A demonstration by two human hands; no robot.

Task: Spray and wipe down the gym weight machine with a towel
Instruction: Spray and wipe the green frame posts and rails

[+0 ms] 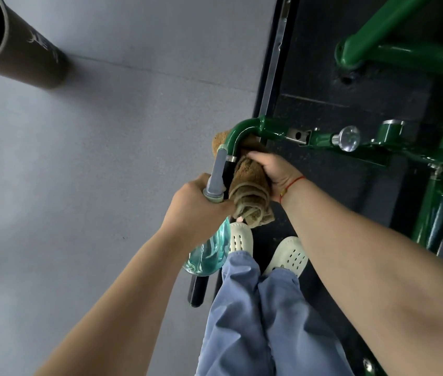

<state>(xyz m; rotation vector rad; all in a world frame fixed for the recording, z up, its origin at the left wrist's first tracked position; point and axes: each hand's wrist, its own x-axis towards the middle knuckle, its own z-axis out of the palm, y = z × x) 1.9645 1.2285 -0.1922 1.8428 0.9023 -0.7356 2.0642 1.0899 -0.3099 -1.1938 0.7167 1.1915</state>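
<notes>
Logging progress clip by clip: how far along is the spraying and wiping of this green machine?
Done: no surface reads clearly as wiped. In hand: the right hand grips a rolled brown cloth towel against the black handle grip; the left hand holds a clear spray bottle of teal liquid by its neck. Likely left: the rest of the green tubular frame and its silver knob.

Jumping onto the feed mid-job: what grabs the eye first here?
At centre, the right hand grips a brown towel against the green handle bar, just below its bend. Just left of it, the left hand holds a spray bottle of blue-green liquid by the neck. A dark tube juts in at the upper left.
</notes>
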